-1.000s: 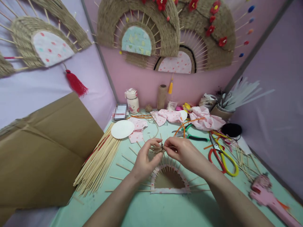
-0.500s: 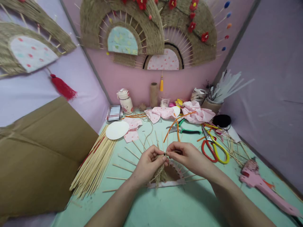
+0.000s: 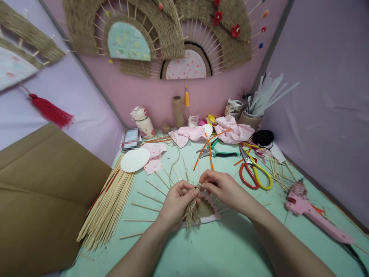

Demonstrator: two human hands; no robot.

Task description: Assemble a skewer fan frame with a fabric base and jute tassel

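Observation:
Both hands meet over a half-round fan frame whose thin wooden sticks (image 3: 141, 220) spread outward on the table. My left hand (image 3: 180, 200) is closed, pinching a bundle of frayed jute twine (image 3: 191, 213) whose loose ends hang down over the frame's white lower edge (image 3: 209, 219). My right hand (image 3: 220, 188) pinches the twine at the top of that bundle, fingertips close to the left thumb. A small dark spot shows between the fingertips; I cannot make out what it is. Part of the brown half-round centre (image 3: 205, 209) shows beneath the hands.
Bamboo sticks (image 3: 105, 207) and brown cardboard (image 3: 37, 200) lie at left. Scissors (image 3: 256, 169), pruning shears (image 3: 221, 154) and a pink glue gun (image 3: 314, 217) lie at right. Pink dotted fabric (image 3: 233, 130), a bottle (image 3: 143, 123) and a cardboard tube (image 3: 178, 110) are at the back.
The view has shifted, so the surroundings sit further left and slightly higher. Both hands stay on the twine; a little more of it shows at the right fingertips.

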